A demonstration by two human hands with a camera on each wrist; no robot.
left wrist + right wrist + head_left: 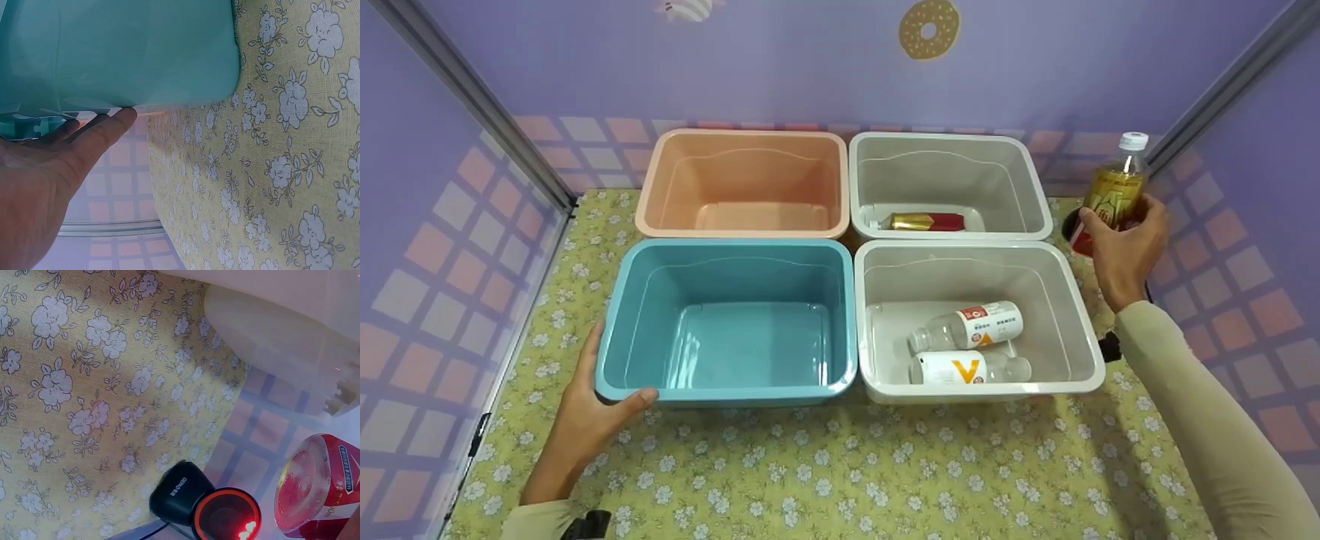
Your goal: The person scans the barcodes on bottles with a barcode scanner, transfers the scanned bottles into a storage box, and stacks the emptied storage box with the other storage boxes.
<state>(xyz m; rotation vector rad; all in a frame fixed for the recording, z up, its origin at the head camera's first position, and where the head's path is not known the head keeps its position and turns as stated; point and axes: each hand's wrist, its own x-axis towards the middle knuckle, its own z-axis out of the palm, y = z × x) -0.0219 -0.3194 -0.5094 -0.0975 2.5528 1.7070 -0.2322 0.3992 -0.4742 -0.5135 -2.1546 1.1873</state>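
Note:
My right hand [1131,244] grips a plastic drink bottle [1114,191] with a white cap and a yellow and red label, held upright at the far right. In the right wrist view the red lower end of the bottle [315,489] shows at the right edge. My left hand [592,416] rests at the near left corner of a blue bin [613,322], thumb on its front rim. Its straight fingers [107,132] lie along the outer wall under the rim in the left wrist view. Nothing lies inside the blue bin.
An orange bin [645,191] stands behind the blue one. The grey back bin [1041,187] holds a red and gold bottle [930,222]. Two white-labelled bottles [994,324] lie in the front right bin [1084,330]. A black device [177,492] with a red ring stands near the right wall.

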